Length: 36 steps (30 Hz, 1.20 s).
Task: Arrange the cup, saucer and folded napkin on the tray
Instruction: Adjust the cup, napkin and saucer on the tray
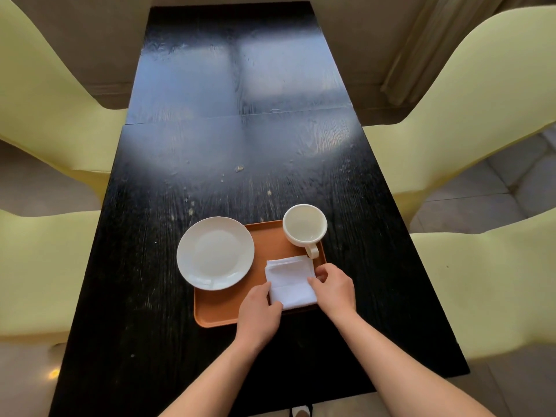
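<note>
An orange tray (216, 311) lies on the black table. A white saucer (215, 252) rests on the tray's left part and overhangs its left rim. An empty white cup (304, 225) stands upright at the tray's far right corner, its handle pointing toward me. A folded white napkin (290, 281) lies on the tray's right side, below the cup. My left hand (257, 314) touches the napkin's near left edge with its fingertips. My right hand (332, 285) pinches the napkin's right edge.
The long black table (240, 145) stretches away from me, with crumbs near its middle. Pale yellow chairs (45, 266) (481, 266) stand close along both sides. A curtain (427, 40) hangs at the far right.
</note>
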Tool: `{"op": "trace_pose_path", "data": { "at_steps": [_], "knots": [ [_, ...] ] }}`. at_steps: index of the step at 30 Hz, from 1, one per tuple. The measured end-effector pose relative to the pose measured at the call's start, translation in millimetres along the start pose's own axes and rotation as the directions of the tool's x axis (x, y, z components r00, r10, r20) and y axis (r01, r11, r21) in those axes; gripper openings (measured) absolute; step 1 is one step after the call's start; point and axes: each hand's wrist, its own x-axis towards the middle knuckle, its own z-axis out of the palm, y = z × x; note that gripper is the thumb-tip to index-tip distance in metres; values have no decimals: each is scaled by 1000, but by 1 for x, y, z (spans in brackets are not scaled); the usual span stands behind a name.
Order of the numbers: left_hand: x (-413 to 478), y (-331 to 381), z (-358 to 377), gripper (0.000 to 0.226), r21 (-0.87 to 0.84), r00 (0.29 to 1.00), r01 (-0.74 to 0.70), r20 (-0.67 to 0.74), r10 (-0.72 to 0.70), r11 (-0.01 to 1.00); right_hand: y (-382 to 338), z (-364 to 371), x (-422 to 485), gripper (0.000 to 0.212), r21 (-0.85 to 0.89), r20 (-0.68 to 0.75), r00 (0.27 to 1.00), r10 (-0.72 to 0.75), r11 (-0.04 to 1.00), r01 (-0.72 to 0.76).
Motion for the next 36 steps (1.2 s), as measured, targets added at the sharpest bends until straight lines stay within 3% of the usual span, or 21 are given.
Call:
{"op": "trace_pose_path", "data": {
  "at_steps": [3,8,11,13,16,21,25,27,33,36],
  "knots": [
    [2,0,-2,36,-49,1000,19,24,-18,999,7,-6,-3,28,63,-15,997,-76,995,76],
    [2,-4,-5,52,-133,998,51,50,-44,990,21,-13,-11,32,-97,14,977,-212,973,212],
    [3,0,-2,47,-135,998,36,49,-30,990,28,-12,-13,25,-161,65,970,-236,956,244],
    [4,3,-1,31,-115,999,5,50,1,993,31,-11,-13,27,-161,78,972,-221,960,231],
    [5,3,-2,31,-87,997,-31,68,37,996,32,-10,-12,31,-141,63,972,-227,962,233],
    [-6,-12,-1,58,172,977,-207,94,193,963,33,-14,-12,38,-180,35,957,-288,940,289],
    [-13,-28,5,57,489,872,-488,294,390,723,32,-17,-8,37,-252,107,931,-349,896,365],
    [-13,-36,5,60,537,854,-520,322,408,665,31,-19,-7,35,-268,123,923,-365,883,385],
    [-16,-44,7,66,558,861,-509,327,390,656,34,-20,-12,42,-241,109,909,-402,877,417],
    [-15,-43,9,66,590,865,-502,336,373,632,36,-22,-14,46,-316,139,897,-420,839,443]
  ]
}}
